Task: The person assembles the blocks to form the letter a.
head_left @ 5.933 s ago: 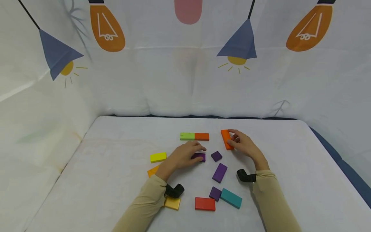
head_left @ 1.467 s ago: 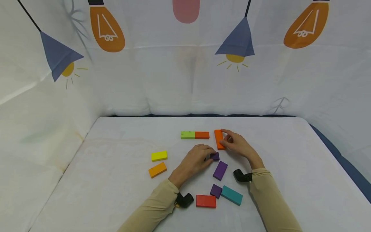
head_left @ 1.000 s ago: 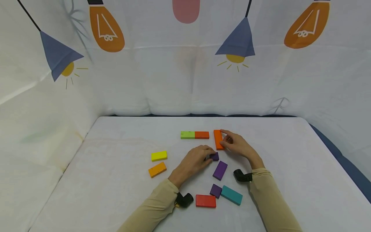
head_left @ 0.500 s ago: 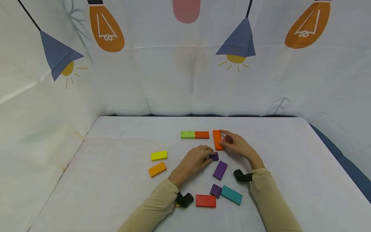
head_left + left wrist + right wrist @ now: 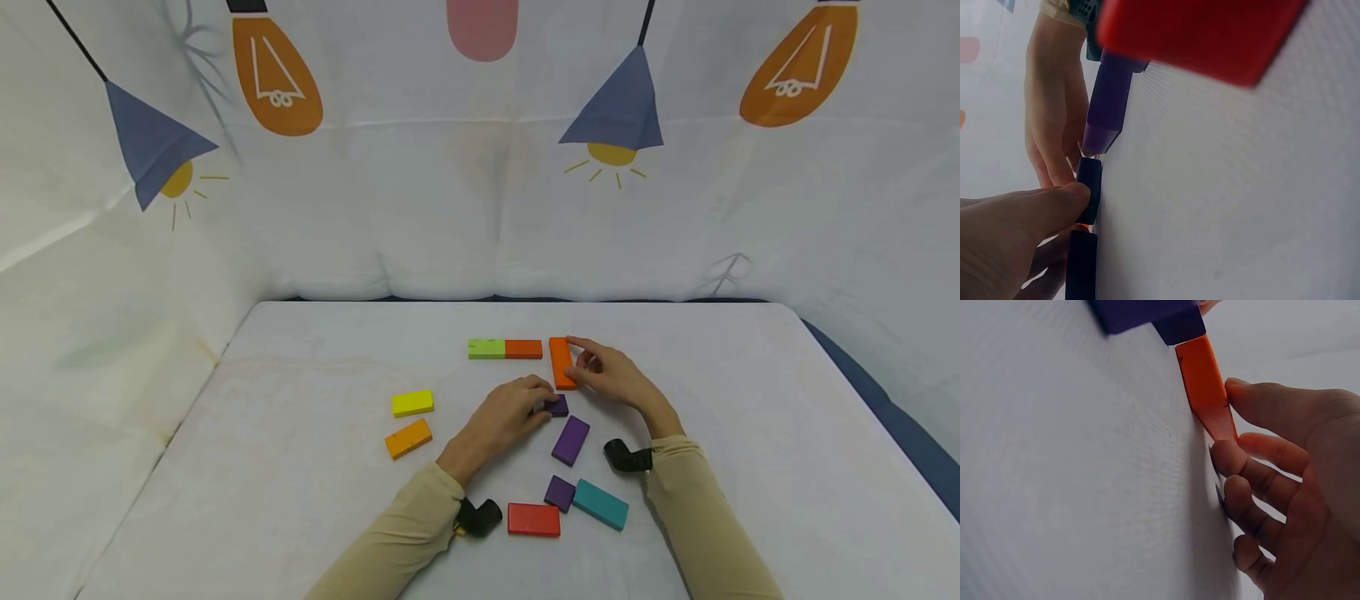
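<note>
In the head view my left hand pinches a small dark purple block by its near side, thumb in front and fingers over the back. The left wrist view has the thumb on this block, with another dark block right beside it, hidden from the head view by the hand. My right hand holds an orange block, the index finger at its far end and thumb lower on its right side. That block stands lengthwise just right of a light green block and a red-orange block lying end to end.
On the white table lie a yellow block and an amber block at left. Nearer are a longer purple block, a small purple block, a teal block and a red block.
The orange block has slid left with my right hand, close to the red-orange block, and now stands straighter. My left hand has moved right onto the small purple block, then stayed nearly still.
</note>
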The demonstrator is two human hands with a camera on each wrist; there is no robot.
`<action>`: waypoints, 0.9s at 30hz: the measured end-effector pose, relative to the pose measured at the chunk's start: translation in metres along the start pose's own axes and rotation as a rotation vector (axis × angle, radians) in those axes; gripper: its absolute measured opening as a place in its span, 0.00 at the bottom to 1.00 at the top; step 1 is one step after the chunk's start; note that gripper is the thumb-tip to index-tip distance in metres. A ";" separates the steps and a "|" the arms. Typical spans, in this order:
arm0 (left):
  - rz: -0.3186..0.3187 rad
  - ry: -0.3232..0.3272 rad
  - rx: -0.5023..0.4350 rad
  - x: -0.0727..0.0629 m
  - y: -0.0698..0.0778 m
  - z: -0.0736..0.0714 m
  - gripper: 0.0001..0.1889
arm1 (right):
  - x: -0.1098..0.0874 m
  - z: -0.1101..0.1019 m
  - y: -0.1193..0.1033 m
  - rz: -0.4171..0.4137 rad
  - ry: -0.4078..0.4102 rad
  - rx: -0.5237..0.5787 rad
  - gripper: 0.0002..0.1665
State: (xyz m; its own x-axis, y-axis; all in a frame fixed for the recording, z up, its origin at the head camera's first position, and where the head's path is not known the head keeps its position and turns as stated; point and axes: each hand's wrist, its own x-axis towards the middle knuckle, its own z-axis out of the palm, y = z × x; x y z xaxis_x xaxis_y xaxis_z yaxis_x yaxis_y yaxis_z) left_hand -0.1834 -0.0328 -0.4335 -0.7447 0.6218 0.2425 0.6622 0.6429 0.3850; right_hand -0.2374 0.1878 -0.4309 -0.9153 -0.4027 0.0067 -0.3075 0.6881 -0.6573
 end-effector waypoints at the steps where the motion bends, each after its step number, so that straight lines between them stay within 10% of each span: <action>1: 0.003 0.006 -0.004 0.000 0.000 0.000 0.14 | 0.000 0.000 0.000 0.001 0.000 0.000 0.33; 27: -0.002 -0.052 0.070 -0.003 0.001 -0.002 0.19 | 0.001 0.002 0.001 -0.001 -0.001 -0.006 0.35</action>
State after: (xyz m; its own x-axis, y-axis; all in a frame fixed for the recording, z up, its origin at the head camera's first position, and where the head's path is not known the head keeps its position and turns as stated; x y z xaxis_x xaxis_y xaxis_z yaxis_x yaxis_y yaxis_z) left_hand -0.1804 -0.0348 -0.4324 -0.7419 0.6418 0.1941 0.6662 0.6730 0.3214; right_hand -0.2381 0.1872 -0.4332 -0.9148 -0.4039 0.0063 -0.3099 0.6917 -0.6524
